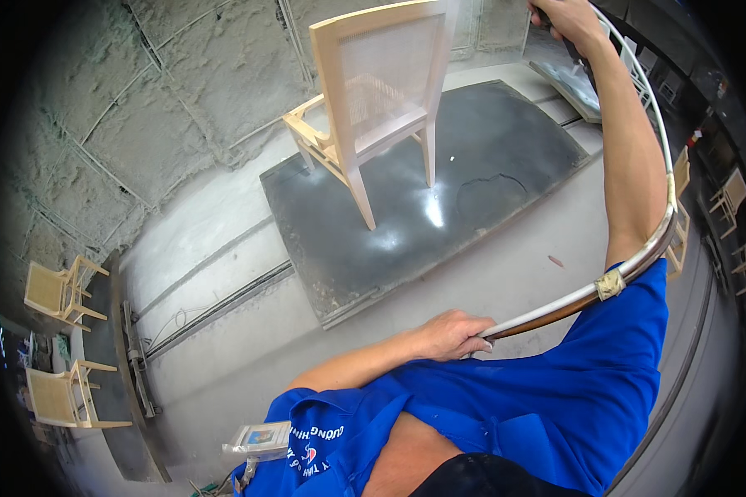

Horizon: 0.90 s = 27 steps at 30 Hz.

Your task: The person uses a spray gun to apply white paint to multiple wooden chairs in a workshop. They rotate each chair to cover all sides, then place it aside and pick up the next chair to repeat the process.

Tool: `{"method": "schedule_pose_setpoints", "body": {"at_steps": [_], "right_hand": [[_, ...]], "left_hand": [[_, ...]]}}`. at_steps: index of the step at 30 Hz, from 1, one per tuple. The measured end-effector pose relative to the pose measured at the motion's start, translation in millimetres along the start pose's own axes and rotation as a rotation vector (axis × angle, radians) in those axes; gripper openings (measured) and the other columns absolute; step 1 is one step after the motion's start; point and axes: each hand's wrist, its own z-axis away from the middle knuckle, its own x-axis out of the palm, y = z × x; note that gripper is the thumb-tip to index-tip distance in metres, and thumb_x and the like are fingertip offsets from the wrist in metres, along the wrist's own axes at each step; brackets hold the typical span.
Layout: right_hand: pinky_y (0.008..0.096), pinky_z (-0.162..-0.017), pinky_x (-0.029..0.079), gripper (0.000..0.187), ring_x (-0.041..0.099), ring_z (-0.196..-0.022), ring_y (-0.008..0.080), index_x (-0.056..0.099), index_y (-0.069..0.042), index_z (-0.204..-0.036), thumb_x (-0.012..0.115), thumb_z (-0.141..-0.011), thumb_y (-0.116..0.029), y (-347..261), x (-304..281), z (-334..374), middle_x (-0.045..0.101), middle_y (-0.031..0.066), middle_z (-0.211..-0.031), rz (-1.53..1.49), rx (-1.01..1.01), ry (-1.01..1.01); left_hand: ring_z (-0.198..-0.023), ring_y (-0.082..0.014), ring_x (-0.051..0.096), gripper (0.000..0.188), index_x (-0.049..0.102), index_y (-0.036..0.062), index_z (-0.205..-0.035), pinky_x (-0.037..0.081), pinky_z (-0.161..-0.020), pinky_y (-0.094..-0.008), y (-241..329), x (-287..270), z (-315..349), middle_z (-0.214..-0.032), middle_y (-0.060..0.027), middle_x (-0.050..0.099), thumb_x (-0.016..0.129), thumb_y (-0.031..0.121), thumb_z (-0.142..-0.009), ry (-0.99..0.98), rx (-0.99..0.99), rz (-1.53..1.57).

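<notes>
A: How are the fingers held?

B: On the left hand (pixel 456 335) they are curled together around a white hose (pixel 547 310) and a brown hose (pixel 547 321). On the right hand (pixel 569 21) they are bent about a dark tool (pixel 577 54), most of which is hidden or cut off; how hard it is squeezed cannot be told.

A: And past the hands?

B: The white hose is looped outside the right forearm (pixel 630 141) and is bound to the brown one with yellowish tape (pixel 611 285).

A: Where is the wooden chair (pixel 389 83)?

B: It is stood on a dark board (pixel 522 124), its back turned toward the person, and is touched by neither hand.

A: How much is done?

B: A pale haze is seen across the back panel — work here is judged to be under way. Whether any surface is finished cannot be told.

A: What is left?

B: An upper chair (pixel 50 290) and a lower chair (pixel 54 399) are seen at far left, well apart from the board — whether treated or waiting cannot be told.
</notes>
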Motion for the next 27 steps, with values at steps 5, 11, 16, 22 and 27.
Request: {"method": "schedule_pose_setpoints", "body": {"at_steps": [5,11,16,22,27], "right_hand": [[0.0250,-0.045,0.040,0.017,0.052,-0.052,0.0064,0.071,-0.006,-0.106,0.071,-0.093,-0.018,-114.4,10.8,46.5,0.065,0.0009,-0.069,0.056,-0.078,-0.194],[0.0239,-0.053,0.046,0.014,0.059,-0.065,0.0063,0.071,-0.007,-0.107,0.069,-0.094,-0.008,-130.6,58.3,106.5,0.069,-0.0008,-0.082,-0.095,-0.310,-0.398],[0.0406,-0.088,0.058,0.051,0.074,-0.096,0.0333,0.065,-0.017,-0.139,0.072,-0.090,-0.004,-37.3,156.4,161.3,0.076,0.0163,-0.114,0.275,-0.589,-0.558],[0.0502,-0.083,0.058,0.053,0.070,-0.094,0.0408,0.060,-0.031,-0.143,0.069,-0.092,-0.017,102.9,305.9,276.0,0.073,0.0186,-0.106,0.444,-0.248,-0.861],[0.0534,-0.088,0.055,0.055,0.069,-0.100,0.0432,0.056,-0.031,-0.145,0.064,-0.093,-0.015,183.2,411.3,390.0,0.071,0.0217,-0.105,0.370,0.193,-0.884]], "left_hand": [[-0.086,-0.0360,0.070,0.020,0.068,0.0043,-0.109,0.053,-0.073,-0.0446,18.5,-7.1,36.8,-0.094,-0.0150,0.072,0.073,0.017,-0.093,-0.040,0.106,-0.013],[-0.090,-0.0345,0.071,0.021,0.071,0.0049,-0.110,0.055,-0.077,-0.0424,9.5,-17.0,77.5,-0.100,-0.0127,0.074,0.075,0.014,-0.091,-0.035,0.192,0.025],[-0.096,-0.0333,0.071,0.020,0.072,0.0051,-0.108,0.057,-0.083,-0.0410,-30.8,-32.9,106.6,-0.104,-0.0114,0.075,0.075,0.011,-0.089,0.028,0.164,0.061],[-0.096,-0.0359,0.069,0.023,0.072,0.0050,-0.108,0.054,-0.082,-0.0445,-77.9,-57.4,170.4,-0.102,-0.0126,0.073,0.073,0.004,-0.084,0.287,-0.113,-0.057],[-0.099,-0.0368,0.068,0.023,0.072,0.0037,-0.105,0.054,-0.085,-0.0460,-93.2,-92.0,249.9,-0.103,-0.0137,0.072,0.072,0.001,-0.083,0.378,-0.379,-0.025]]}}
